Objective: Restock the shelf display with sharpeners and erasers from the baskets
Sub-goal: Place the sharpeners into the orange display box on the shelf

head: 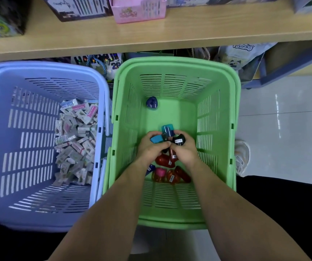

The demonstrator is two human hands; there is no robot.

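Head view, looking down into two plastic baskets on the floor below a wooden shelf (pixel 170 34).

The green basket (pixel 174 65) fills the centre of the frame; the pale blue basket (pixel 38 66) stands just beside it at left, their rims touching or nearly so.

Both forearms enter from the bottom edge and meet over the floor of the green basket. The left hand (pixel 152 147) has its fingers curled over a light-blue sharpener (pixel 156 138). The right hand (pixel 183 149) has its fingers curled round a black sharpener (pixel 179 140), which bears a small white label. The two hands touch at the fingertips. A teal sharpener (pixel 167 129) stands up between them; which hand holds it cannot be told.

Loose sharpeners lie in the green basket:
- a dark blue sharpener (pixel 152 103) sits alone near the far wall, well apart from the hands;
- red sharpeners (pixel 165 160) lie just below the hands;
- a pink sharpener (pixel 159 172) and an orange sharpener (pixel 172 177) lie against the near wall.

A heap of boxed erasers (pixel 76 140) lies against the right wall of the pale blue basket.

On the shelf, at the top centre of the frame, stands a pink display box (pixel 138 10). A white shoe (pixel 242 157) shows on the tiled floor at the right of the green basket.
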